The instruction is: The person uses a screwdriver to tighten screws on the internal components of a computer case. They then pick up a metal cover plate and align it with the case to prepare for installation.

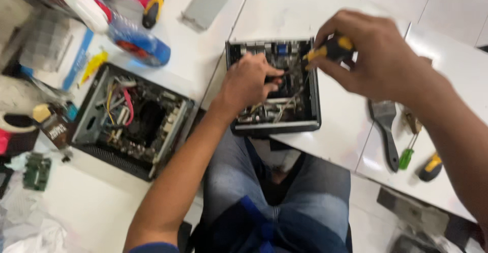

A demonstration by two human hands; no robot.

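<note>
A small open black computer case point(274, 126) lies on the white table in front of me, its board and wires showing. My left hand point(246, 83) reaches into the case with fingers curled around something dark inside; what it grips is hidden. My right hand point(373, 55) hovers over the case's right edge and holds a screwdriver with a yellow and black handle point(333, 49), its shaft pointing down into the case.
A second open computer case point(133, 121) with red and yellow wires sits at the left. A paintbrush point(386, 126), a green-handled screwdriver point(406, 156) and a yellow-black tool point(431, 166) lie at the right. A blue can point(140, 42), boxes and a small circuit board point(37, 171) crowd the left side.
</note>
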